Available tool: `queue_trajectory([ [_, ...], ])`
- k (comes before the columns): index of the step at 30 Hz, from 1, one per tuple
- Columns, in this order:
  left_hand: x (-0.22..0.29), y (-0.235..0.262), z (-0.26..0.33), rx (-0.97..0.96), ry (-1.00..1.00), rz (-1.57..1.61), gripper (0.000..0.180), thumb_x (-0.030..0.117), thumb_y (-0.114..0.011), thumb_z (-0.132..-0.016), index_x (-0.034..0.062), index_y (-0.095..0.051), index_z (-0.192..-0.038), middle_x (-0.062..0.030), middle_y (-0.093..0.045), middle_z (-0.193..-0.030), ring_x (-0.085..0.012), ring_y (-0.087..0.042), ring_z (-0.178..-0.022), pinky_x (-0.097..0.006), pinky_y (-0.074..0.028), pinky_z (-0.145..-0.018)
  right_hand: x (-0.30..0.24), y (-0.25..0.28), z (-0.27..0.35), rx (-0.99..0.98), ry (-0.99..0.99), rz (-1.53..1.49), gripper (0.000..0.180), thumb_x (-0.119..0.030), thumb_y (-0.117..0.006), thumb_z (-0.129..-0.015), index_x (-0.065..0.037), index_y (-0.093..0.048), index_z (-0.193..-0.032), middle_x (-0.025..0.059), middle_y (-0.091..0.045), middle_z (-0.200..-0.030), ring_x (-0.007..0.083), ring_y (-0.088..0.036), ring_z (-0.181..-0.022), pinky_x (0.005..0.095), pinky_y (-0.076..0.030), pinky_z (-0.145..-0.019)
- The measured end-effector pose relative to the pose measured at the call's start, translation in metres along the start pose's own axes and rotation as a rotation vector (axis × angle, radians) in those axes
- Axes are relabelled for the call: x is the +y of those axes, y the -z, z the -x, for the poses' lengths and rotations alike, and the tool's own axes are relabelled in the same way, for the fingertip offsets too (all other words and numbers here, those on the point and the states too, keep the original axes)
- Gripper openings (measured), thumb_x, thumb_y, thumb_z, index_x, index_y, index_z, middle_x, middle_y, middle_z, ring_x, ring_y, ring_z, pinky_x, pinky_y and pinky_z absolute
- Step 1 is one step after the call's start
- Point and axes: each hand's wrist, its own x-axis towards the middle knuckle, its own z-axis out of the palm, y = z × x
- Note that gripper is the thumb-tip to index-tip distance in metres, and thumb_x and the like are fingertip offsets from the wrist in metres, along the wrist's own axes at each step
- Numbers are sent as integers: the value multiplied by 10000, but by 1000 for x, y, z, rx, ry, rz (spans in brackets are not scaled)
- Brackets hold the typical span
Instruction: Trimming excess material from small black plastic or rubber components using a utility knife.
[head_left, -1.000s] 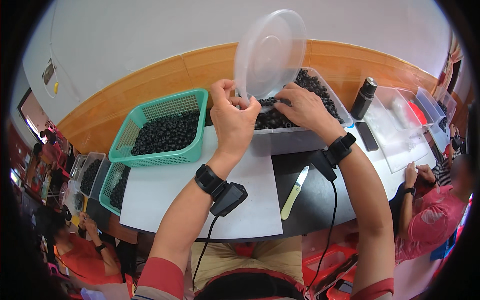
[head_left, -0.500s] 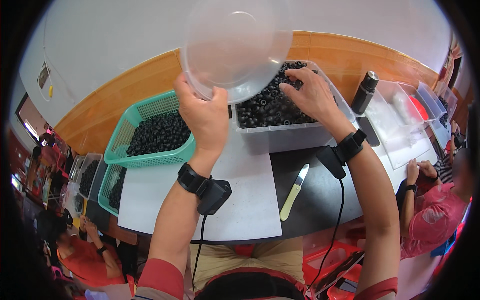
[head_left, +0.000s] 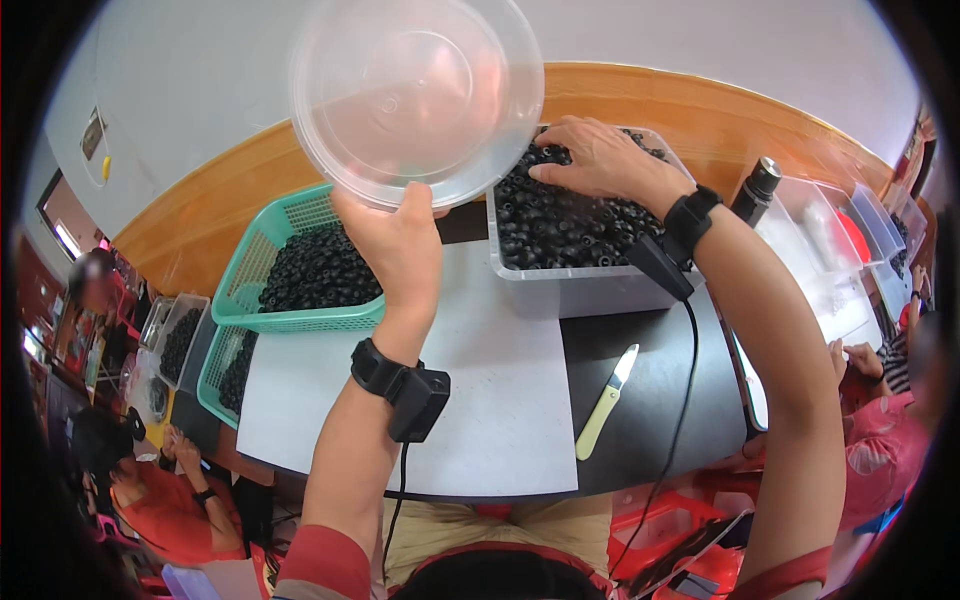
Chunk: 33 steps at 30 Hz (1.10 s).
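My left hand (head_left: 395,240) grips the lower edge of a clear round plastic lid (head_left: 420,90), raised tilted above the table. My right hand (head_left: 600,158) reaches over the clear plastic bin (head_left: 585,292), which is heaped with small black ring-shaped parts (head_left: 565,225). Its thumb and fingers are apart, at the surface of the heap; whether a fingertip touches a part is hard to see. Left of the bin stands a green mesh basket (head_left: 300,322) with more black parts (head_left: 315,270).
A white sheet (head_left: 450,400) covers much of the dark table (head_left: 650,400). A knife with a pale yellow handle (head_left: 598,422) lies right of it. Behind my right forearm stands a black flask (head_left: 757,190) near clear trays (head_left: 800,205). People sit at both sides.
The lid and my left hand have shifted left, and the lid faces me more squarely. My right hand has turned more sideways over the bin, its fingers still at the parts.
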Motion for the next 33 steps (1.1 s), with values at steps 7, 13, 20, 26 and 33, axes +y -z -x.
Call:
queue_trajectory([
  [7,-3,-1,7,-18,131,105,481,-10,-586,-818,-96,-338,-1221,-213,-485,-1197,-227,-655,-810,-287,-609,-623,42,-31,-43,-146,45,-5,579,-530,-576,-886,-83,-652,-1246,247,-626,-1188,425,-586,-1122,499,-453,-982],
  [13,-7,-2,8,-20,215,114,523,5,-623,-870,-56,-333,-1301,-179,-491,-1232,-206,-621,-959,-310,-599,-681,60,-43,-44,-170,-62,20,608,-594,-550,-891,-104,-668,-1232,219,-611,-1243,371,-543,-1209,479,-436,-1010],
  [20,-14,-11,10,-65,125,21,560,6,-643,-859,-87,-315,-1304,-195,-499,-1233,-171,-632,-866,-290,-580,-680,65,-33,-25,-397,-128,-66,552,-536,-476,-959,-85,-667,-1215,160,-621,-1257,313,-542,-1221,405,-416,-1046],
  [26,-12,-19,11,-154,-19,-255,563,10,-639,-832,-53,-363,-1319,-212,-546,-1240,-185,-651,-843,-356,-544,-751,78,-25,-11,-419,135,-65,469,-450,-470,-987,-87,-665,-1211,132,-629,-1265,297,-568,-1181,369,-437,-1019],
  [33,-21,-20,2,-168,-291,-560,626,-53,-569,-796,-2,-353,-1382,-231,-566,-1241,-387,-624,-1069,-440,-517,-869,28,11,-4,-450,-258,-55,597,-578,-531,-927,-68,-689,-1194,130,-611,-1308,293,-550,-1227,390,-403,-1054],
])
